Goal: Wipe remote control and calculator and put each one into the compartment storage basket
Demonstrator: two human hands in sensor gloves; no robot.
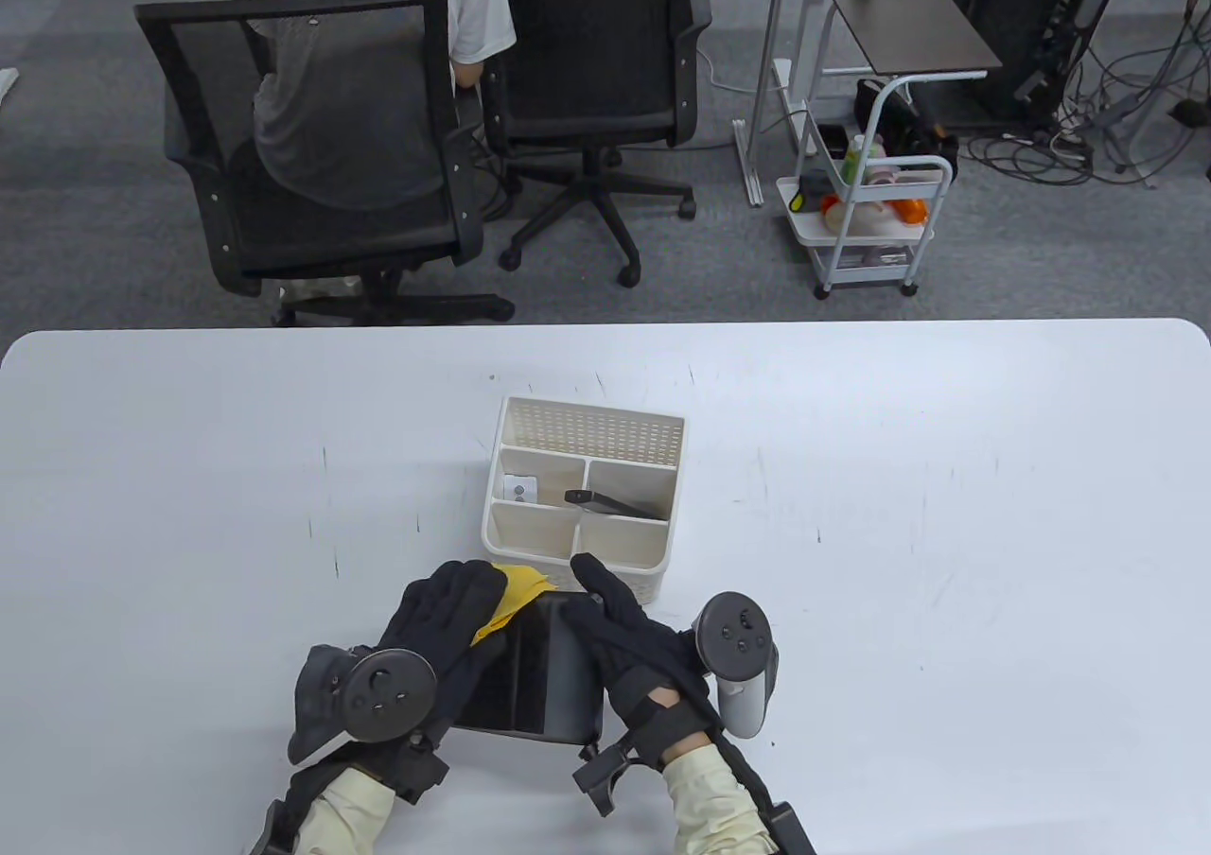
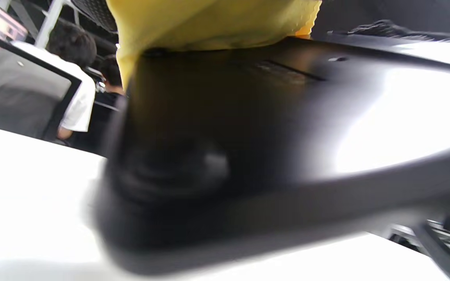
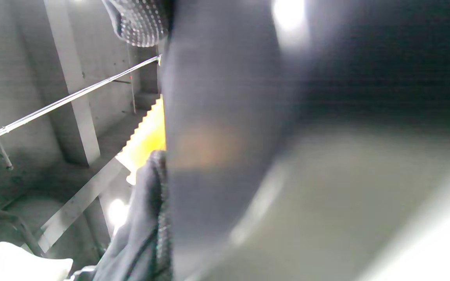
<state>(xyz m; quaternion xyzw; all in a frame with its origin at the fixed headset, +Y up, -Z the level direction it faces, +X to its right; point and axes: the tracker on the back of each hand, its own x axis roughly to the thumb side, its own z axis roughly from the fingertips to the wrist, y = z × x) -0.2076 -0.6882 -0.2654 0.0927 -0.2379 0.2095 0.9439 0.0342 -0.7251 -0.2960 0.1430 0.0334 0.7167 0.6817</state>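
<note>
I seem to be working in an office: mesh chairs [image 1: 312,136], grey carpet [image 1: 1041,259], desk legs [image 1: 771,70], tangled cables [image 1: 1116,127], a trolley [image 1: 870,221]

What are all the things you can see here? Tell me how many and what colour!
Table: one, white, bottom half.
Storage basket: one, cream, table centre, with compartments.
Remote control: one, black, leaning in a basket compartment.
Small white item: one, in basket's left compartment.
Calculator: one, black, between the hands.
Cloth: one, yellow, on calculator under left fingers.
Office chairs: two, black, behind table.
Cart: one, white, far right.
Person: one, seated, white shirt.
Left hand, right hand: black gloves.
</note>
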